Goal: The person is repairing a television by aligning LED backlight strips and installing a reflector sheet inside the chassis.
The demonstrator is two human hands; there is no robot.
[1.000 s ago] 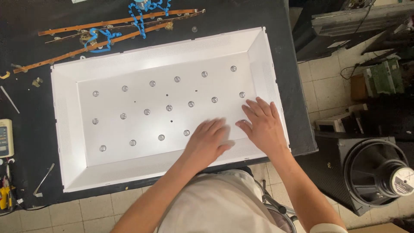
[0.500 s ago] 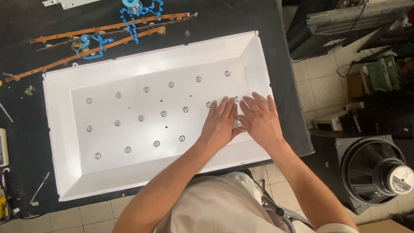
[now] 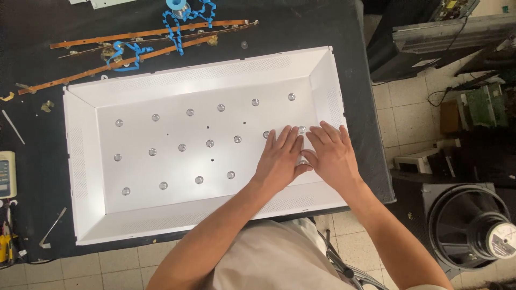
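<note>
Head view: my left hand (image 3: pixel 279 158) and right hand (image 3: pixel 330 153) lie flat, fingers released (gripping nothing), on the white reflector panel (image 3: pixel 161 161) beside small round lenses (image 3: pixel 237 139).

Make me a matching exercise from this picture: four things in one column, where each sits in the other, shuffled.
1. hands
2. blue tape
3. loudspeaker
4. small meter

A. on the floor, lower right
B. left edge of the black table
C. flat on the white panel, right part
D. among the brown strips, top of table

Pairs: 1-C, 2-D, 3-A, 4-B
</note>
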